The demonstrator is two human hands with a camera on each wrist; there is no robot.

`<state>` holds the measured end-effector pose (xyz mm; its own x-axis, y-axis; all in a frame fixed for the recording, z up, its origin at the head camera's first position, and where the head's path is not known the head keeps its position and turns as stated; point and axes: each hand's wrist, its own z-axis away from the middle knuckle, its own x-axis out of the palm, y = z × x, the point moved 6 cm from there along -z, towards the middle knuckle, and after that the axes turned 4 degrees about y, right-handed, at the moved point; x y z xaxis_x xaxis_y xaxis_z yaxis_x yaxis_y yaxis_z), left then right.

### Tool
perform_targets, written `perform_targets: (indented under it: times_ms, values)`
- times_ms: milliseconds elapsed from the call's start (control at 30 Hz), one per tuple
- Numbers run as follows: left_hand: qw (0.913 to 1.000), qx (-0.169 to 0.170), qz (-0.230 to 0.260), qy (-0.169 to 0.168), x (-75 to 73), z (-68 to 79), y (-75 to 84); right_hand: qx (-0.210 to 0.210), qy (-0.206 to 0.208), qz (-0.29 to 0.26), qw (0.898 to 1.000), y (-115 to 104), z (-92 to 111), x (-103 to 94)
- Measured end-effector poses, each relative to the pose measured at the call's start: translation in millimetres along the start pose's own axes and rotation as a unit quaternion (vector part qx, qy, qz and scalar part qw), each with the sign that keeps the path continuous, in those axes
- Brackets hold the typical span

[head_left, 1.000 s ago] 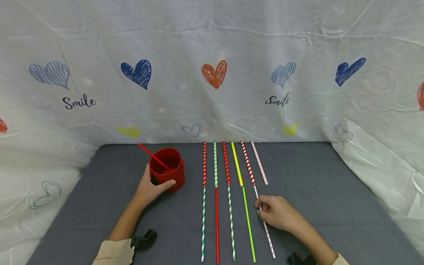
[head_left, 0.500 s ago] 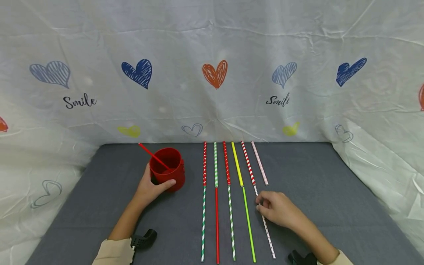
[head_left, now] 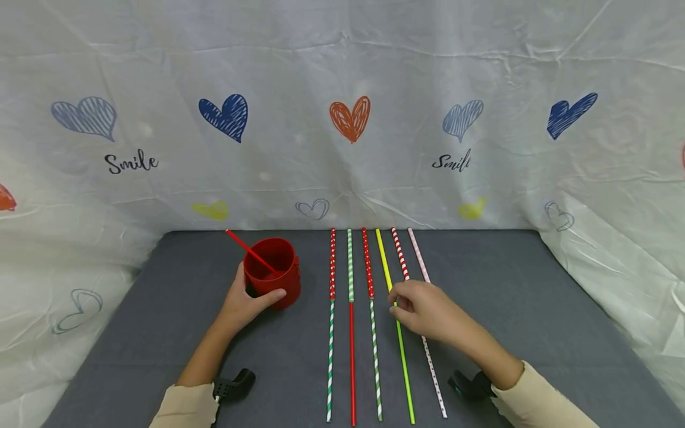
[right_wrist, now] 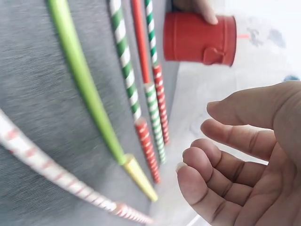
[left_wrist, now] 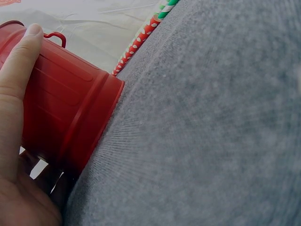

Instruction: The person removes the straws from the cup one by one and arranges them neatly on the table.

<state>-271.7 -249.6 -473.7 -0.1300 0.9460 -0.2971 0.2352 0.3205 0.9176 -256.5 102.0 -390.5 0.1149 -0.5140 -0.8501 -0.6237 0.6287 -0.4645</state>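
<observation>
My left hand (head_left: 238,306) holds a small red bucket (head_left: 288,284) at the left, thumb along its near side and fingers round the far left. A red straw (head_left: 241,242) leans inside it, its end above the rim. My right hand (head_left: 428,312) is over the straws at the right, fingers loosely bent. In the right wrist view, nothing lies between its thumb and fingers. It overlaps the joint of the yellow straw (head_left: 383,258) and lime green straw (head_left: 404,362). It also hides parts of the red-and-white striped straw (head_left: 399,252) and the speckled white straw (head_left: 433,374).
Further left lie red dotted straws (head_left: 333,261), a pale green striped straw (head_left: 350,261), a plain red straw (head_left: 352,362) and green-and-white striped straws (head_left: 330,362), end to end in columns. A pink straw (head_left: 419,255) lies far right. A white curtain (head_left: 278,166) hangs behind the grey table (head_left: 508,267).
My right hand has moved away from the speckled straw, leftward and toward the far side, over the yellow and green straws. My left hand and the bucket have stayed put.
</observation>
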Motion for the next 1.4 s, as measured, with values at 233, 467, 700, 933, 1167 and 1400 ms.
perform_targets:
  times_ms: [233,467,700,933,1167,1400]
  values:
    - [1.0,0.004,0.004,-0.001,-0.1,-1.3,0.9,-0.042,-0.01,0.022,0.999,-22,-24,2.1]
    - [0.9999,0.007,0.008,-0.005,0.4,-1.9,0.8,-0.074,-0.021,0.003,0.997,-43,-48,8.0]
    - [0.9999,0.004,0.01,-0.001,1.5,-2.4,1.9,-0.11,0.001,-0.033,0.993,-64,-74,16.2]
    - [1.0,0.005,0.006,0.001,-0.2,-1.6,2.3,-0.182,0.087,-0.057,0.978,-92,-111,24.8]
    - [0.9999,-0.011,-0.011,-0.004,-0.1,-0.8,-2.7,-0.221,0.08,-0.012,0.972,-115,-145,41.7]
    - [0.9995,-0.027,-0.011,-0.011,0.5,-0.7,-6.0,-0.165,-0.032,0.062,0.984,-131,-172,69.8]
